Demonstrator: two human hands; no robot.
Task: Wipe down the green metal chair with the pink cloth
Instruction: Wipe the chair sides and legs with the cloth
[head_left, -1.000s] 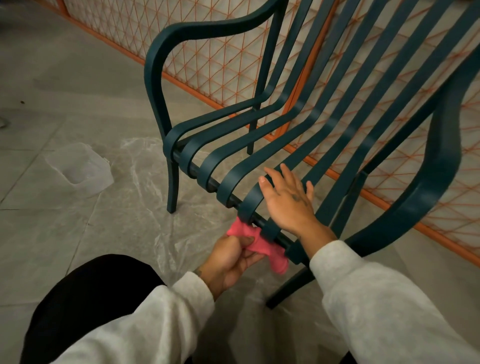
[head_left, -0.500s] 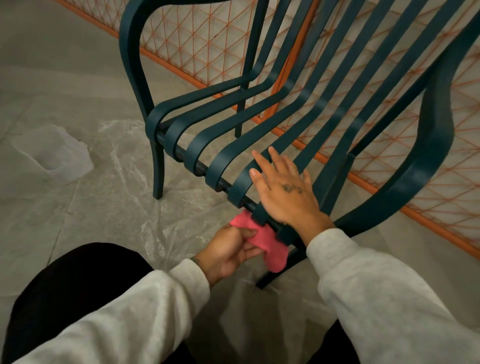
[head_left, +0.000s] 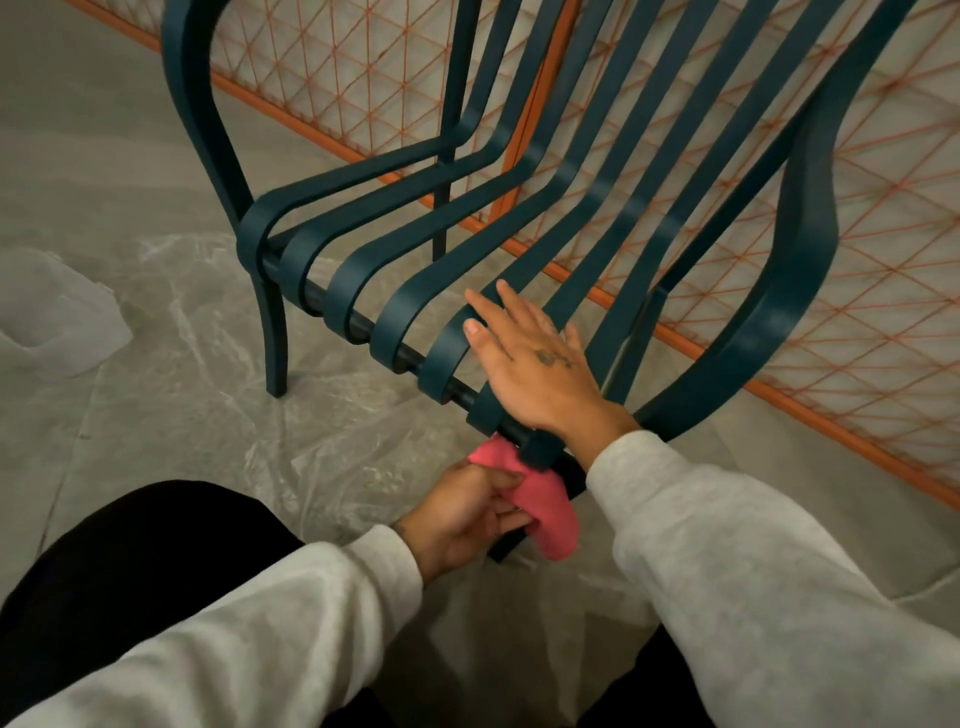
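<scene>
right hand (head_left: 530, 364) lies flat, fingers straight; left hand (head_left: 460, 514) below it grips the pink cloth (head_left: 551, 517)

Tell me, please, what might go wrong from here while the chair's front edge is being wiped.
1. The green chair stands on a wrinkled plastic sheet; pressure from the right hand, flat on the seat slats, might make it slide.
2. The left hand grips the pink cloth bunched up just below the front bar, so the curled slat ends may be missed.
3. The right hand's fingers span gaps between slats and could slip in.
</scene>
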